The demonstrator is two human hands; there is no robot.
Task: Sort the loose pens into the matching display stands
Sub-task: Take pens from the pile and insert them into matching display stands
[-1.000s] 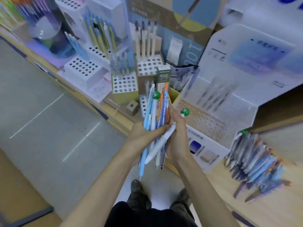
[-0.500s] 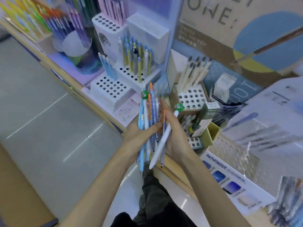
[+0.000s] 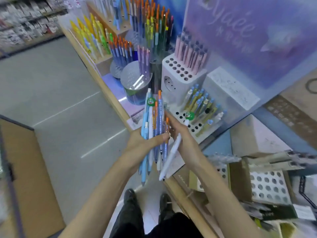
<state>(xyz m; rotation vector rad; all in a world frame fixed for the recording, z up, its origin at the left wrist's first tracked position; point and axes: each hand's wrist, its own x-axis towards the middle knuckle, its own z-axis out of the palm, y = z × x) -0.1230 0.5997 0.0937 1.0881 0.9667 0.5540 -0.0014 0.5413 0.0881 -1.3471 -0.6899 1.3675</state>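
Left hand: the left hand point(image 3: 145, 143) grips a bundle of pens point(image 3: 155, 127), with the thumb pressed across their front.
Bundle: blue, white and orange-capped pens stand roughly upright and fanned, held in front of the shelf point(image 3: 107, 89); one carries a green cartoon topper point(image 3: 151, 101).
Right hand: the right hand point(image 3: 182, 137) has its fingers curled round a single white pen point(image 3: 172, 152), just beside the bundle.
White pen: tilted, with its tip down towards the person and its own green topper at the upper end.
Stands: a stepped white stand point(image 3: 194, 124) with blue-capped pens lies just behind the hands. A taller white stand point(image 3: 180, 74) holds pink pens, and a clear round stand point(image 3: 135, 79) holds purple ones.
Further back: rows of orange-capped pens point(image 3: 121, 48) stand upright.
Floor: grey tiles point(image 3: 60, 100) lie left of the shelf.
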